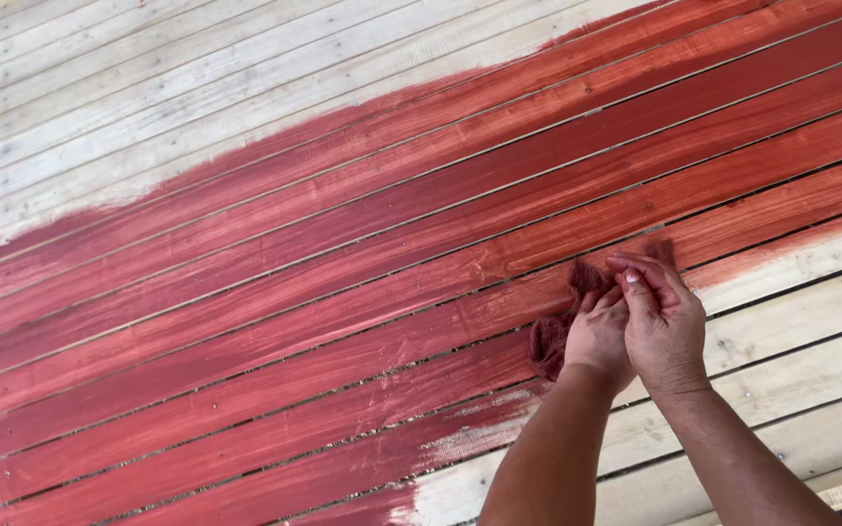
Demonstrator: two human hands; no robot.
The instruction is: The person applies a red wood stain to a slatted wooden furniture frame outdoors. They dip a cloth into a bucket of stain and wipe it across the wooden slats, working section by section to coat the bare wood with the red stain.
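No package, label, sign or screen shows anywhere in this view, neither near the grip nor farther off.

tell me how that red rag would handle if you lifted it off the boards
The rag is bunched and drooping between the left hand and right hand, so probably floppy and light. Its red colour matches the stained boards, so it may be damp and smeary.
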